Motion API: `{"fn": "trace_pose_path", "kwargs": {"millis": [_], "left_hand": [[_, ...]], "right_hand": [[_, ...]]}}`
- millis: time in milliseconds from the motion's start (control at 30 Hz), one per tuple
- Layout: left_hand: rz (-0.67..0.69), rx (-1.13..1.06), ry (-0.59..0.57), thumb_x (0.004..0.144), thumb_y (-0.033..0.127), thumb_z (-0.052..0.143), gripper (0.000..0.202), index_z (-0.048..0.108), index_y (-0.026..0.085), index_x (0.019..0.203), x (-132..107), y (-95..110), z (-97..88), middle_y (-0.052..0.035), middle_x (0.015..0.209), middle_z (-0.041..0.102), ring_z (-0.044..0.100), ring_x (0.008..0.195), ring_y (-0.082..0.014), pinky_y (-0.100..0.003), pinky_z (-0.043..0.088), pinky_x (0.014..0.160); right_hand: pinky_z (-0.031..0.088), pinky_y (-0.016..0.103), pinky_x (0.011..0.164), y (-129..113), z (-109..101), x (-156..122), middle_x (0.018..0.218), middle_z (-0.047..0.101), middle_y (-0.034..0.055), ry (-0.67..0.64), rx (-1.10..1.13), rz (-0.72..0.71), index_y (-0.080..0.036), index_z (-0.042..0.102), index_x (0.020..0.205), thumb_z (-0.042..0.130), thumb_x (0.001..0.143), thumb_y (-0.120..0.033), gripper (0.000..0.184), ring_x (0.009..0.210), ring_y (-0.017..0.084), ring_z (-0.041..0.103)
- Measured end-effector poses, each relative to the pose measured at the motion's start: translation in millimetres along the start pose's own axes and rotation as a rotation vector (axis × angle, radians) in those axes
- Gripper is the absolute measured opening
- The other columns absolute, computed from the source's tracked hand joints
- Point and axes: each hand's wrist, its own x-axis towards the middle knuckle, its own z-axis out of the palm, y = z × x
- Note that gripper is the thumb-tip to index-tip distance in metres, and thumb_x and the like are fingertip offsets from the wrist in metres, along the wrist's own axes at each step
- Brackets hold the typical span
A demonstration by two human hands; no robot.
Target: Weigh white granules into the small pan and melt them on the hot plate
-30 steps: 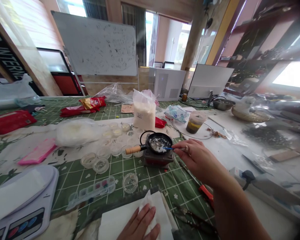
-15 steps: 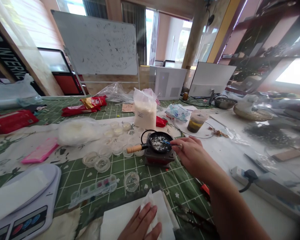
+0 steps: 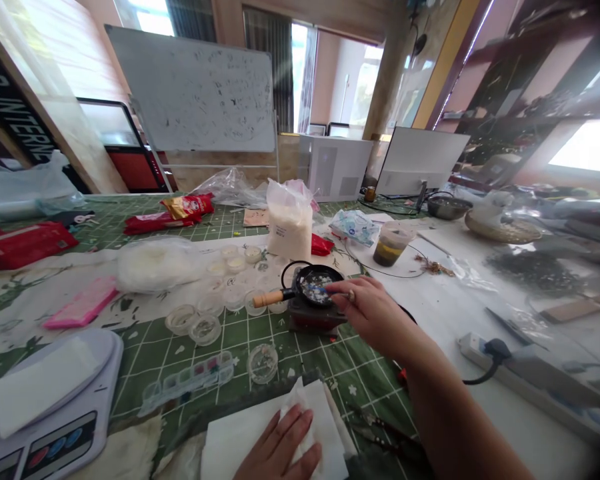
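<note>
My right hand (image 3: 367, 310) is closed around a thin stirring tool with a blue end (image 3: 321, 291). The blue end reaches into a small black frying pan (image 3: 330, 273) that holds white flakes or pieces. The pan, with its wooden handle (image 3: 267, 299) pointing left, rests on a small dark red burner (image 3: 314, 321). At the lower middle, my left hand (image 3: 285, 443) lies flat with fingers apart on a crumpled white tissue (image 3: 303, 410), over a white sheet of paper (image 3: 230, 430).
Left of the pan stand several small clear dishes (image 3: 205, 328), a compartment pill box (image 3: 190, 380) and a scale (image 3: 97, 427). Behind it is a bag of white granules (image 3: 290, 230). A plastic cup (image 3: 393, 243) and a power strip (image 3: 480, 350) lie to the right.
My right hand has moved slightly left and lower, carrying the tool's blue end further left within the pan. The left hand stays on the tissue.
</note>
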Motion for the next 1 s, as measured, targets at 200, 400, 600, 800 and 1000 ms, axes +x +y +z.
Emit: {"fn": "trace_pose_path", "kwargs": {"millis": [200,400,600,800,1000], "left_hand": [[-0.004,-0.036,0.018,0.094,0.035,0.045,0.025,0.061,0.025,0.111,4,1,-5.3,-0.0045,0.124,0.061,0.045,0.127,-0.0190,-0.027,0.045,0.099],[-0.042,-0.106,0.020,0.094,0.035,0.046,0.025,0.061,0.024,0.110,5,2,-9.0,-0.0051,0.127,0.060,0.041,0.130,-0.0191,-0.029,0.043,0.102],[-0.028,-0.088,-0.026,0.094,0.044,0.042,0.035,0.060,0.024,0.116,5,3,-11.5,-0.0054,0.130,0.057,0.042,0.130,-0.0214,-0.031,0.047,0.097],[-0.022,-0.079,0.018,0.097,0.027,0.039,0.027,0.063,0.024,0.109,7,3,-13.5,-0.0039,0.123,0.062,0.041,0.130,-0.0199,-0.031,0.047,0.097],[-0.032,-0.143,0.038,0.097,0.027,0.041,0.025,0.063,0.022,0.108,7,2,-12.4,-0.0047,0.123,0.063,0.034,0.135,-0.0185,-0.032,0.036,0.107]], "right_hand": [[0.035,0.044,0.099,0,-3,-2,0.105,0.070,0.0059,0.008,0.001,-0.066,-0.020,0.064,0.107,0.040,0.094,-0.027,0.028,0.105,0.021,0.058],[0.036,0.045,0.098,-1,-3,-5,0.103,0.071,0.0057,0.045,-0.057,-0.049,-0.021,0.066,0.103,0.042,0.093,-0.027,0.026,0.104,0.022,0.059],[0.034,0.045,0.100,1,-5,-7,0.102,0.071,0.0060,0.030,-0.058,-0.059,-0.020,0.065,0.106,0.041,0.094,-0.026,0.028,0.104,0.022,0.059],[0.038,0.043,0.099,1,-6,-6,0.104,0.070,0.0051,-0.010,-0.015,-0.098,-0.022,0.064,0.109,0.041,0.094,-0.028,0.028,0.104,0.021,0.059],[0.038,0.043,0.099,1,-6,-7,0.106,0.070,0.0050,0.016,-0.037,-0.100,-0.023,0.065,0.105,0.042,0.094,-0.029,0.027,0.104,0.021,0.059]]}}
